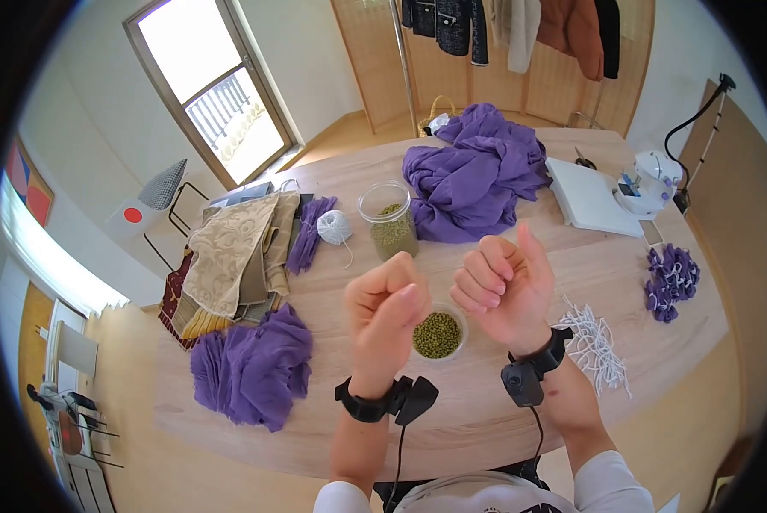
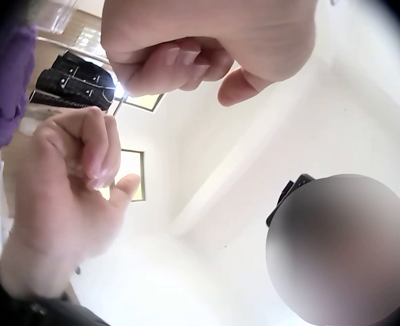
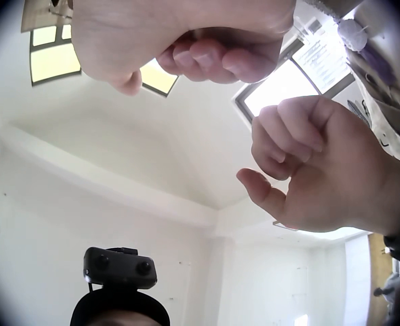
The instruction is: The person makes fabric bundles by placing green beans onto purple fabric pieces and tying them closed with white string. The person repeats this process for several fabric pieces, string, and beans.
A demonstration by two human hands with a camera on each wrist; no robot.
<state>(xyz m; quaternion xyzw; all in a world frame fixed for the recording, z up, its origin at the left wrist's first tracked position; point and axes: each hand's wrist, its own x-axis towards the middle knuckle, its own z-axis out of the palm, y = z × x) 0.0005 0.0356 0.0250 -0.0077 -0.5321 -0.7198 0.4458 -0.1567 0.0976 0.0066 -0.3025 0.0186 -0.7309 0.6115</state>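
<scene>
Both hands are raised over the table, a short gap between them, neither holding anything. The left hand [image 1: 383,318] has its fingers curled in and its thumb bent beside them. On the right hand [image 1: 510,291] the fingers curl toward the palm while the thumb points up. In the left wrist view the left hand [image 2: 213,41] is above the right hand [image 2: 71,197]; the right wrist view shows the right hand [image 3: 186,41] and the curled left hand [image 3: 329,163]. Below and between them stands a small bowl of green beans [image 1: 437,335].
Behind the hands are a jar [image 1: 392,229], white yarn ball [image 1: 334,227] and purple cloth [image 1: 477,175]. Folded fabrics [image 1: 234,248] and more purple cloth [image 1: 259,368] lie left. At right are white strings [image 1: 597,346], a purple bundle [image 1: 672,282] and a sewing machine [image 1: 655,179].
</scene>
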